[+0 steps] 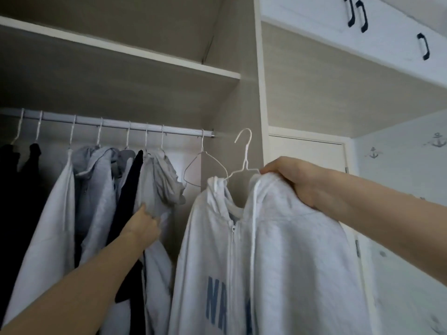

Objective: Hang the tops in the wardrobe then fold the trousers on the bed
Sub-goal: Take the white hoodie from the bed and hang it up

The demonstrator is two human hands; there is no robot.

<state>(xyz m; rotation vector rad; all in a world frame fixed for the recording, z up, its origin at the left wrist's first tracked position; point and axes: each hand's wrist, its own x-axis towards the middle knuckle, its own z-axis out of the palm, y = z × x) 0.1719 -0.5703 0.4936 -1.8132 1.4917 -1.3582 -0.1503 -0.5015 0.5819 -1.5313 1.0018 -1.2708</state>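
Hanging the white hoodie (278, 250) is the job right now, and you are close. Your right hand (292, 180) grips the shoulder of the hoodie, right where it sits on its white wire hanger (244, 155). The hook of that hanger points up, near the end of the rail (121, 124) but not on it yet. Your left hand (142, 223) holds a fold of the pale grey top (154, 189) that hangs on the rail, so both hands are clamped on clothes and well apart. I think the best way is to push the grey top to the left to make a gap. Watch out for the bare hanger (196, 170) at the end of the rail, since hooks could get tangled. Lift the hoodie so its hook goes over the rail, then let it down gently. Keep the shoulder pinched so the hoodie does not slip off. No trousers or bed show here.
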